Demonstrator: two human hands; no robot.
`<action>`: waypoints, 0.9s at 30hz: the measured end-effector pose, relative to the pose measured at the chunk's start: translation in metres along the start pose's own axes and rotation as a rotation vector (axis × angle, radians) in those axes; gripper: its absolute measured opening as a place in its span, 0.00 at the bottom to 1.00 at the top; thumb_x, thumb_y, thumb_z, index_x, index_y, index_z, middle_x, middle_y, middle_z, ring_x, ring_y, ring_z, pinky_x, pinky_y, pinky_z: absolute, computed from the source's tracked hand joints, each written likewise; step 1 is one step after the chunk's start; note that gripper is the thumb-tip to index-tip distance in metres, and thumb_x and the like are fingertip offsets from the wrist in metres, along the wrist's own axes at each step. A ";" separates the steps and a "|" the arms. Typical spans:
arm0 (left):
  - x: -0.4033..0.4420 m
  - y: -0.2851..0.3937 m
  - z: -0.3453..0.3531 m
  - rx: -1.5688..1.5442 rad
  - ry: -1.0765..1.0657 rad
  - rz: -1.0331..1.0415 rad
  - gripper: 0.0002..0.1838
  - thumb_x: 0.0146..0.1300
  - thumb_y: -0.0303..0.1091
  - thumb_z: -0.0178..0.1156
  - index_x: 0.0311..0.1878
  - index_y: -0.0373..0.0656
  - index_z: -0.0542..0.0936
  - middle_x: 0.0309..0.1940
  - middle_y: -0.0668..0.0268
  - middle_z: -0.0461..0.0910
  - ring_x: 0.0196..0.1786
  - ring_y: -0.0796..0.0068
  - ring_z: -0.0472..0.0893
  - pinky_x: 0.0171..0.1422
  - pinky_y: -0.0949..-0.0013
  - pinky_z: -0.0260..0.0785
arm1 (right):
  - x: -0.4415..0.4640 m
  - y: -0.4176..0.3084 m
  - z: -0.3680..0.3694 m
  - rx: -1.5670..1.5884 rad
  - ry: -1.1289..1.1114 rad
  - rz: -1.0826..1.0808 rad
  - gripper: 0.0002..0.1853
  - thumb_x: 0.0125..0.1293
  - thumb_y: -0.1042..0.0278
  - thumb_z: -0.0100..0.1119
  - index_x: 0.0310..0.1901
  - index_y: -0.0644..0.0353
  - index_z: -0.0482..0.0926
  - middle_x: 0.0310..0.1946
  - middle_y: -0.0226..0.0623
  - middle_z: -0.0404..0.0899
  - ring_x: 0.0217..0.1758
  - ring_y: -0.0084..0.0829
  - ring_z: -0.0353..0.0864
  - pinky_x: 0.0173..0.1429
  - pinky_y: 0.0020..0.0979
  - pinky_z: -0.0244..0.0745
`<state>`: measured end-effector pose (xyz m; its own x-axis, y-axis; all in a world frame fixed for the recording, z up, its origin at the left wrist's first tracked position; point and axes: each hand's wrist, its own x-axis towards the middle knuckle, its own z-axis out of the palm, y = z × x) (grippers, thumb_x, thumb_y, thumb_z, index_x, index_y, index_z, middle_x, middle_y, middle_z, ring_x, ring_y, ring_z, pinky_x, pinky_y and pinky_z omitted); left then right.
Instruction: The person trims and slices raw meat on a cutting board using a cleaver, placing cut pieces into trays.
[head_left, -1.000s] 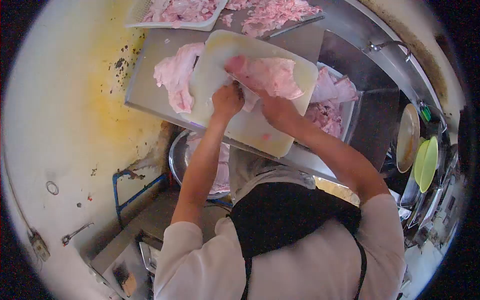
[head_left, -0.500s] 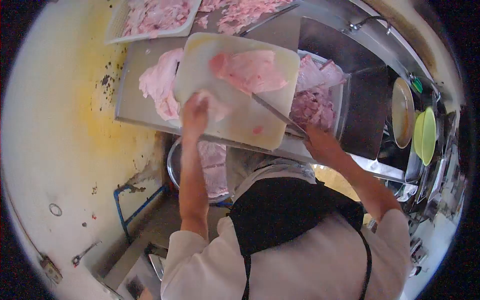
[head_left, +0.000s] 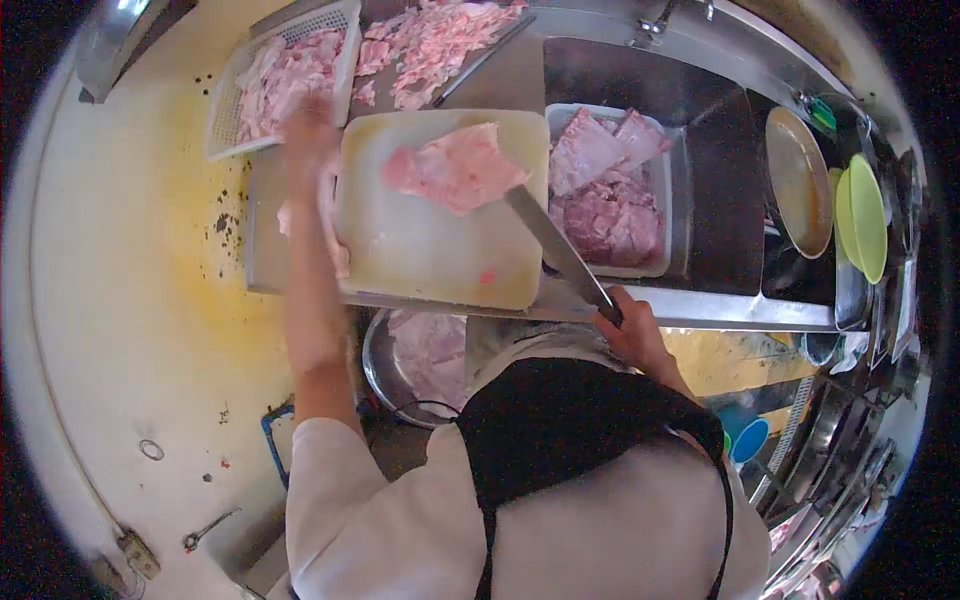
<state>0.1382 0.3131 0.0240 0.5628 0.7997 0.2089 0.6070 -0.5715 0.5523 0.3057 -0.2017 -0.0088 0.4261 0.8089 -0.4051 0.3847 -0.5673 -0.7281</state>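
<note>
1. Closed snugly around the handle of the knife (head_left: 562, 252) with the right hand (head_left: 635, 328), pointing the blade ahead and leftward.
2. Beyond that grip, bringing the tip to the right edge of the meat slab (head_left: 460, 172), flat on the cutting board (head_left: 415, 265).
3. Farther off and left, reaching with the left hand (head_left: 308, 122) at the white basket (head_left: 348, 60); too blurred to tell finger opening or any hold.
4. Probably pausing between cuts; calling for a steady blade, well apart from the reaching hand.
</note>
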 end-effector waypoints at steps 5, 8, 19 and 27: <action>-0.040 0.022 0.187 -0.077 -0.289 0.483 0.30 0.59 0.43 0.66 0.62 0.40 0.73 0.55 0.54 0.79 0.57 0.56 0.78 0.64 0.56 0.70 | 0.005 0.011 0.006 0.226 0.307 0.043 0.15 0.65 0.67 0.64 0.49 0.63 0.74 0.29 0.50 0.81 0.30 0.43 0.81 0.39 0.38 0.75; -0.061 0.083 0.170 0.137 -0.336 0.534 0.29 0.55 0.38 0.66 0.61 0.40 0.74 0.56 0.52 0.78 0.62 0.52 0.74 0.66 0.53 0.66 | 0.006 0.024 -0.002 0.214 0.343 0.099 0.14 0.66 0.69 0.62 0.49 0.64 0.73 0.29 0.49 0.81 0.30 0.41 0.81 0.39 0.37 0.75; -0.038 0.146 0.065 -0.372 -0.395 0.076 0.11 0.63 0.38 0.64 0.35 0.38 0.81 0.26 0.69 0.78 0.33 0.76 0.76 0.38 0.67 0.69 | 0.003 0.055 0.011 0.589 0.305 0.189 0.11 0.69 0.68 0.58 0.47 0.62 0.70 0.22 0.31 0.71 0.20 0.22 0.66 0.23 0.30 0.64; -0.087 0.091 0.067 -0.123 -0.273 -0.047 0.13 0.62 0.38 0.65 0.29 0.39 0.76 0.19 0.70 0.73 0.21 0.75 0.70 0.27 0.65 0.62 | 0.032 0.055 0.012 0.530 0.271 0.011 0.14 0.70 0.64 0.58 0.49 0.65 0.72 0.27 0.35 0.76 0.25 0.23 0.70 0.28 0.32 0.67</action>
<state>0.1821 0.1796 0.0026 0.6757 0.7363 -0.0348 0.5727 -0.4947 0.6536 0.3313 -0.2051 -0.0686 0.6482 0.6957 -0.3095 -0.0528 -0.3645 -0.9297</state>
